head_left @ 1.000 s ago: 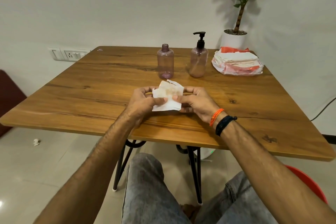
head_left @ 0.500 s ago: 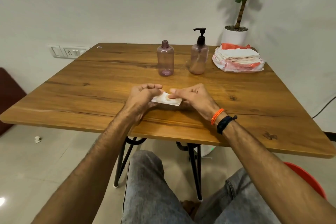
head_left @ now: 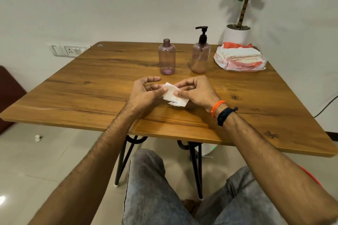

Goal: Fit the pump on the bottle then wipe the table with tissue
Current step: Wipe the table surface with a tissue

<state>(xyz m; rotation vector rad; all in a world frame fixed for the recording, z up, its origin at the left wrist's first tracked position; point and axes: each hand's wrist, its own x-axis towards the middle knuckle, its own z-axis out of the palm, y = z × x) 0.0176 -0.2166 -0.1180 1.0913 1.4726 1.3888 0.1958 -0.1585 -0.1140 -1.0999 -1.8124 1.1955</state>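
A folded white tissue (head_left: 173, 96) is held just above the middle of the wooden table (head_left: 91, 86). My right hand (head_left: 196, 91) pinches its right side between thumb and fingers. My left hand (head_left: 144, 92) touches its left edge with the thumb, the other fingers curled and apart. Behind them stand two tinted bottles: one without a cap (head_left: 166, 57), and to its right one with a black pump (head_left: 200, 51) fitted on top.
A pack of tissues in an orange and white wrapper (head_left: 240, 58) lies at the back right of the table. A potted plant (head_left: 237, 33) stands behind it by the wall. A wall socket (head_left: 68, 50) is at the left. A crumpled scrap (head_left: 38, 138) lies on the floor.
The tissue was held up flat and larger, then folded down smaller between both hands. It now lies tilted in the right hand's pinch, and the left fingers have loosened.
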